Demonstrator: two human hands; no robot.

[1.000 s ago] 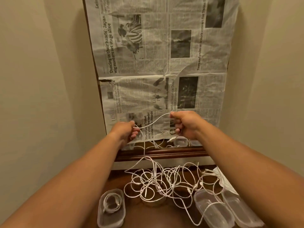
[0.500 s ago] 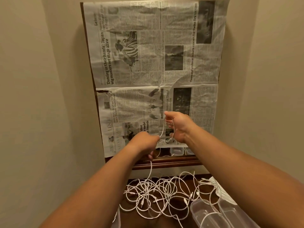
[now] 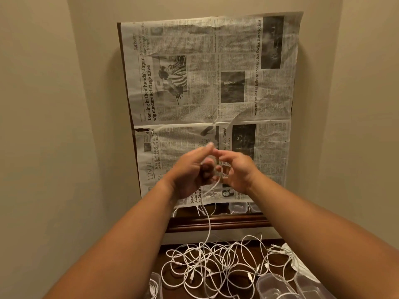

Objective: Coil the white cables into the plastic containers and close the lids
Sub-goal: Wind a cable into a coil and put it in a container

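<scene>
Both hands are raised in front of the newspaper-covered mirror. My left hand (image 3: 191, 172) grips one white cable (image 3: 209, 221), which hangs from it down into the tangle. My right hand (image 3: 236, 171) is close beside it, fingertips touching the left hand's, its fingers curled around a loop of the same cable. A heap of tangled white cables (image 3: 218, 268) lies on the dark wooden surface below. Clear plastic containers (image 3: 275, 285) stand at the bottom right. Another container (image 3: 155, 287) with a coiled cable inside shows at the bottom left edge.
A newspaper (image 3: 207, 100) covers the mirror on the back wall. Beige walls close in on both sides. A wooden mirror frame (image 3: 218, 222) runs below the paper. White crumpled plastic (image 3: 299, 262) lies at the right of the cable heap.
My hands have come together, the left rising to meet the right. The camera has tilted up, so the containers have slid toward the bottom edge.
</scene>
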